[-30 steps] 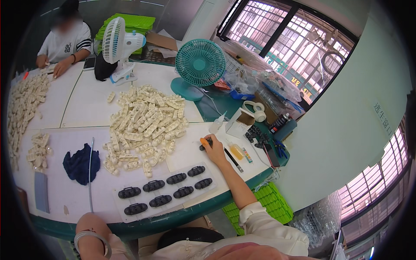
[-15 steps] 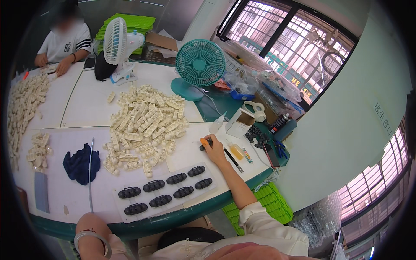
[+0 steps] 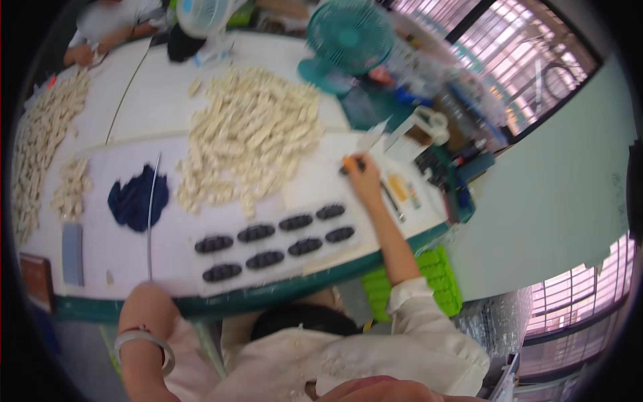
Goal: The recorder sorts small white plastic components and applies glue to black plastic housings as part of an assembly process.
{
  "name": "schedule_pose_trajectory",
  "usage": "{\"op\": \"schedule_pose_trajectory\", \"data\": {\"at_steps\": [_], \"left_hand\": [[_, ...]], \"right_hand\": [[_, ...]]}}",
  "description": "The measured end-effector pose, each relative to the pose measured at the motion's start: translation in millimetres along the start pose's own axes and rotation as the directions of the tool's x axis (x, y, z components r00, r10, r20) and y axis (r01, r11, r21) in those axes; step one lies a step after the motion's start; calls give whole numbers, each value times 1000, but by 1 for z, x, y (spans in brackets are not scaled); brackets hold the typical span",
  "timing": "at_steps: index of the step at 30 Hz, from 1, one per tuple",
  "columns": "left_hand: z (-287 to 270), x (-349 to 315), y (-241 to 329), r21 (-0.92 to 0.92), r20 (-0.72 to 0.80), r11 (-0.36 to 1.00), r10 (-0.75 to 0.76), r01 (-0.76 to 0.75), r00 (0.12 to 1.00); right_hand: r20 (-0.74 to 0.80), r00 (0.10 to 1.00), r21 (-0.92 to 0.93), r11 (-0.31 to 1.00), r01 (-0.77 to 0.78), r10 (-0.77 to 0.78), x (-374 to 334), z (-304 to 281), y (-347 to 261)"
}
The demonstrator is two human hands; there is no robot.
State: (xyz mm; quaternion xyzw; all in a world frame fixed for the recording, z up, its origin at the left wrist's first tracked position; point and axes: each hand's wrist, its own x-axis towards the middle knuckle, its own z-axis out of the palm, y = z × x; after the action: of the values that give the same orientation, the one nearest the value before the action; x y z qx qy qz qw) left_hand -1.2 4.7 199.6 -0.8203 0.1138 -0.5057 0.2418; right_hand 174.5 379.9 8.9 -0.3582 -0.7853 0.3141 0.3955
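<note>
My right hand rests over the right part of the white table with its fingers closed on a small orange object. A dark piece shows beside the orange one; blur hides its shape. Close to that hand lie a black pen-like stick and a flat yellow-orange item. My left elbow bends at the table's front edge, and the forearm with a pale bangle folds back toward the lower rim; the left hand is out of sight. Between my arms, a white board carries two rows of black oval parts.
A large heap of cream parts covers the middle. Further left are a navy cloth, a thin grey rod, a grey block and more cream parts. A teal fan stands behind; a person sits far left.
My view has tilted, so the table appears higher and further right, with blur. The right hand keeps its hold near the same table spot; the left arm stays folded at the edge.
</note>
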Motion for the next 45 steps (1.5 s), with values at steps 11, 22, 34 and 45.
{"op": "schedule_pose_trajectory", "data": {"at_steps": [11,22,34,45], "left_hand": [[21,-13,9,53,-74,954,-291,295,954],[8,-7,33,71,148,794,-607,603,781],[10,-20,24,32,136,809,-586,588,799],[20,-28,-13,-49,87,879,-470,475,879]], "right_hand": [[-21,998,243,968,63,-60,0,-13,6],[62,994,14,996,92,-93,-2,-18,4],[163,986,11,1000,-19,17,-1,-11,-2],[102,987,-38,992,-124,128,-3,-9,-9]]}}
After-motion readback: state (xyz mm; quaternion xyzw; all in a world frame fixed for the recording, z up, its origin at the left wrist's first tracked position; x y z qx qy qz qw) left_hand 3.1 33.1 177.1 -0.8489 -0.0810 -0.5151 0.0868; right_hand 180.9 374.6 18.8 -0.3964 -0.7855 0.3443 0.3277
